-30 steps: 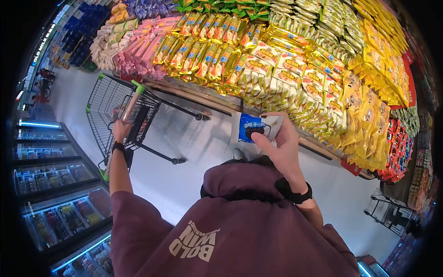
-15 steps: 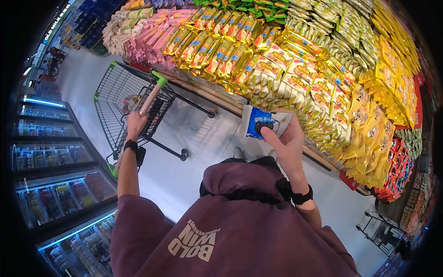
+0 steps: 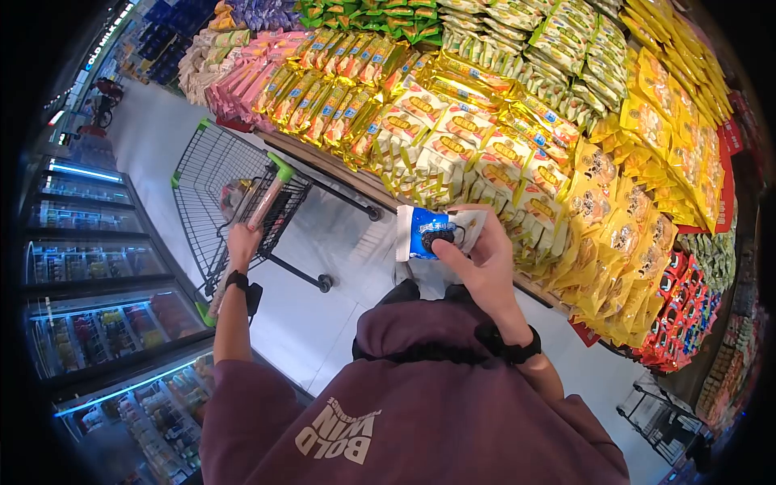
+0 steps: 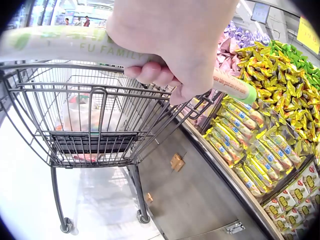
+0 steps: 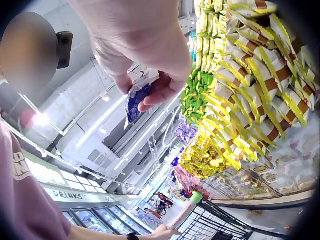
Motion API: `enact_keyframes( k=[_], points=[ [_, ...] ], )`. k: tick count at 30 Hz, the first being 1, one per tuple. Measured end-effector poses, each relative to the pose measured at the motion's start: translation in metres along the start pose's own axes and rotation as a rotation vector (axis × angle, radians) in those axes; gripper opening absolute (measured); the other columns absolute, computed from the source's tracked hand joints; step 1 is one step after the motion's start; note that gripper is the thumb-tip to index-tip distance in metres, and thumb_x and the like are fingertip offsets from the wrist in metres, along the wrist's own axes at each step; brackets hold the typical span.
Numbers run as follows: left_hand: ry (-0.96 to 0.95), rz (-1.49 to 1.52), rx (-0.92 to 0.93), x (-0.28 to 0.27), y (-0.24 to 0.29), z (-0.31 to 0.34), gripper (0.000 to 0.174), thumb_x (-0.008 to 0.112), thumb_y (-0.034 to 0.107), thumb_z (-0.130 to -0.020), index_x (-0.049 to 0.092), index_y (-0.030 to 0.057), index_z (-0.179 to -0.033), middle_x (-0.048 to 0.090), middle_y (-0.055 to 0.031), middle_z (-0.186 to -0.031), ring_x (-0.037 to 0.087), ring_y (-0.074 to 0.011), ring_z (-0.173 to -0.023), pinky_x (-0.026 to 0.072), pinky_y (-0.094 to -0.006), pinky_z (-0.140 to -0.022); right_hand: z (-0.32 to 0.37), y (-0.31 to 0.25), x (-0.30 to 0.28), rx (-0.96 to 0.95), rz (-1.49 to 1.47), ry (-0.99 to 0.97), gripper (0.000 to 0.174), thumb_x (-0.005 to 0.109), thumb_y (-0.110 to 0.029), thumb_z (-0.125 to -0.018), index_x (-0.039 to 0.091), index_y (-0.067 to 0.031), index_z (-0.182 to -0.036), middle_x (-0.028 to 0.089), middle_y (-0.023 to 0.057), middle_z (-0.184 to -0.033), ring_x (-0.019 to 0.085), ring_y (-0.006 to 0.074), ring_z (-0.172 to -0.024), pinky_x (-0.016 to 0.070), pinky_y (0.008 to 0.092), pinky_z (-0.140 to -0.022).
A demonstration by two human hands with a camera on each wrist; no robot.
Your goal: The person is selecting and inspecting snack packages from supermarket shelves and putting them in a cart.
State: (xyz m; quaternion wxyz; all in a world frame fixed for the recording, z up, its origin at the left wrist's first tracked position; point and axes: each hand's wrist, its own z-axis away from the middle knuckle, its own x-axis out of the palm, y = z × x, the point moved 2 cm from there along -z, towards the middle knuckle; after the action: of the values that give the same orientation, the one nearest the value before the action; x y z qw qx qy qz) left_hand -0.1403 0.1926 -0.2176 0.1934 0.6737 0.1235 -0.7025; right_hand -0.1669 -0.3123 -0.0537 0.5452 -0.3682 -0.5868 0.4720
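Observation:
My right hand point(image 3: 487, 271) pinches a small blue and white cookie packet point(image 3: 422, 234) in front of my body, thumb over the dark cookie picture on its front. From the side, in the right wrist view, the packet point(image 5: 137, 100) hangs between thumb and curled fingers. My left hand point(image 3: 243, 245) grips the handle point(image 3: 267, 202) of a shopping cart point(image 3: 212, 174) at the left. The left wrist view shows those fingers point(image 4: 152, 73) wrapped round the printed bar. Inside the cart's wire basket lies a bagged item point(image 4: 90, 117), partly hidden by the wires.
A long display of packaged snacks runs along the front and right, with gold packs point(image 3: 323, 97), white packs point(image 3: 453, 133) and yellow bags point(image 3: 614, 218). Glass-fronted coolers point(image 3: 105, 259) line the left side. Another cart point(image 3: 663, 416) stands at the lower right.
The view shifts along the display. The right hand still holds the packet, its front now turned more squarely to the head camera. The left hand keeps its hold on the cart handle.

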Motion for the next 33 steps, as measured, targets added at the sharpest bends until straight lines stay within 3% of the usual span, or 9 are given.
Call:
enact_keyframes(
  k=[6,11,21,27,33],
  points=[
    [0.007,0.015,-0.091,-0.005,0.038,0.056,0.042,0.064,0.038,-0.078,0.072,-0.0028,-0.085,0.067,-0.0279,-0.077,0.067,-0.0451,-0.077,0.0539,-0.0499,-0.074,0.003,-0.012,-0.030,0.041,0.008,-0.074,0.040,0.077,-0.009,-0.084,0.052,-0.0019,-0.115,0.061,0.0028,-0.100,0.059,0.0068,-0.091,0.0489,0.0240,-0.079],
    [-0.012,-0.008,-0.134,0.010,0.053,0.094,0.041,0.067,0.045,-0.080,0.075,0.0056,-0.089,0.069,-0.0224,-0.079,0.068,-0.0415,-0.078,0.0547,-0.0486,-0.074,0.006,-0.010,-0.047,0.063,-0.053,-0.175,0.040,0.074,-0.005,-0.086,0.050,-0.0003,-0.118,0.061,0.0046,-0.101,0.059,0.0068,-0.090,0.0495,0.0235,-0.078],
    [-0.012,0.034,-0.131,0.004,0.124,0.181,0.043,0.066,0.045,-0.080,0.074,0.0035,-0.085,0.067,-0.0250,-0.075,0.067,-0.0435,-0.073,0.0545,-0.0491,-0.072,0.023,-0.011,-0.067,0.045,-0.133,-0.230,0.042,0.076,-0.006,-0.086,0.051,-0.0010,-0.119,0.063,0.0038,-0.100,0.060,0.0063,-0.090,0.0501,0.0233,-0.077],
    [0.013,0.057,-0.074,0.000,0.161,0.228,0.039,0.062,0.045,-0.081,0.074,0.0088,-0.079,0.066,-0.0222,-0.070,0.066,-0.0411,-0.069,0.0544,-0.0486,-0.068,0.038,-0.016,-0.056,0.035,-0.132,-0.239,0.043,0.075,-0.001,-0.084,0.050,0.0024,-0.118,0.064,0.0072,-0.101,0.062,0.0093,-0.092,0.0524,0.0248,-0.081],
    [0.039,0.105,-0.036,0.006,0.186,0.268,0.040,0.062,0.044,-0.079,0.072,0.0059,-0.075,0.066,-0.0222,-0.068,0.066,-0.0398,-0.067,0.0544,-0.0473,-0.066,0.067,-0.022,-0.049,-0.117,-0.061,-0.263,0.043,0.076,0.001,-0.083,0.052,0.0026,-0.118,0.063,0.0066,-0.103,0.062,0.0099,-0.092,0.0518,0.0251,-0.080]
  ],
)
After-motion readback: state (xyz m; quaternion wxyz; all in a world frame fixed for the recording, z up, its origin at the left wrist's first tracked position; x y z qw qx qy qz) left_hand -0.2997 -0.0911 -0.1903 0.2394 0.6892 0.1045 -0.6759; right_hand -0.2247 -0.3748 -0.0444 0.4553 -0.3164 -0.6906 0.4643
